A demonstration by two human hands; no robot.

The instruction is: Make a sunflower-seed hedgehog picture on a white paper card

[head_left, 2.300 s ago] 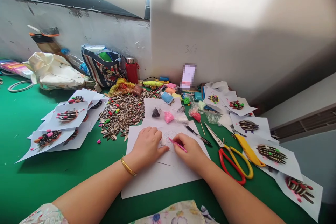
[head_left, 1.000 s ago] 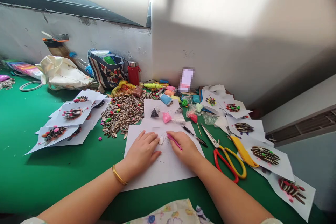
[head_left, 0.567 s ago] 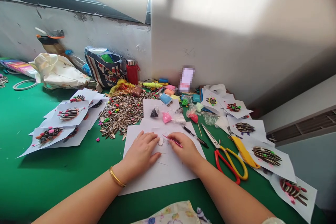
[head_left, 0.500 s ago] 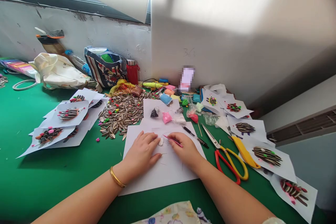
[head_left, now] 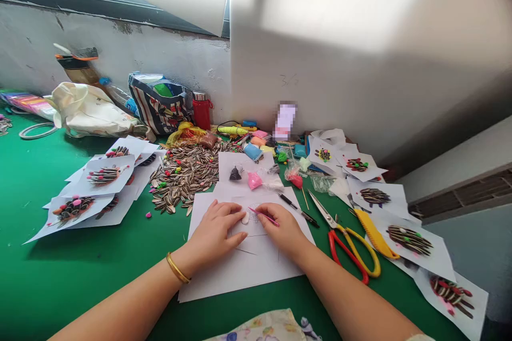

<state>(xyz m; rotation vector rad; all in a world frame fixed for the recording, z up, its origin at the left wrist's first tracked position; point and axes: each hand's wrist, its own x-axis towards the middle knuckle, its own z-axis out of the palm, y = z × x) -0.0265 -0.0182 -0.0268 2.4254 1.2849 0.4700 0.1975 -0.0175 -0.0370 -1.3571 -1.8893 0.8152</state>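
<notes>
My left hand lies flat on a sheet of white paper, thumb apart from the other fingers and holding nothing. Its index fingertip is beside a small white oval piece. My right hand pinches a thin pink stick, whose tip points left towards that oval. Part of a pencil-like drawing shows on the paper between the hands; my fingers cover some of it. A black pen lies on the paper's right side, just beyond my right hand.
Scissors with red and yellow handles and a yellow cutter lie at right. Sunflower seeds are heaped behind the left hand. Pink clay and black clay sit ahead. Seed-decorated sheets flank both sides.
The hands keep nearly the same pose, and the pink stick stays in my right hand. The view has shifted very slightly.
</notes>
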